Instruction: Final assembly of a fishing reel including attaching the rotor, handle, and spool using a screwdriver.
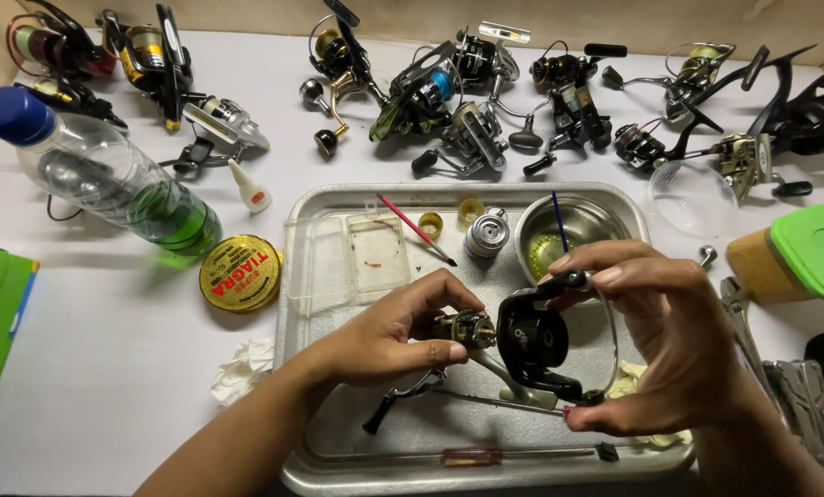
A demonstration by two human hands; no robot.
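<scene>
— Reel (522, 340): where is it?

— Over the middle of the metal tray (338, 465), held up between both my hands. It is black, with a wire bail (611, 354) curving down its right side.

— What is your left hand (389, 336) doing?

— It is closed around the reel's metal body end (465, 329), thumb on the near side, fingers curled over the top. The crank handle (403, 398) hangs just below that hand, dark knob toward me.

— And the right hand (669, 345)?

— It pinches the reel at two spots: forefinger and the fingers beside it on the top of the black rotor, thumb pressed at the bottom near the bail's lower end. A thin red-tipped tool (504, 402) lies under the reel and meets my thumb; I cannot tell whether I grip it.

— What else is in the tray?

— A steel bowl (573, 225) at the back right with a blue stick (559, 221) standing in it, a spool (485, 232) just left of the bowl, a red brush (416, 230), a clear plastic box (378, 253), and a long screwdriver (485, 455) along the near rim.

— Around the tray?

— A row of other reels (449, 101) at the back of the table, a green-bottomed bottle (99, 170) on its side at left, a round yellow tin (240, 273) beside the tray, and a green-lidded jar (798, 258) at right.
</scene>
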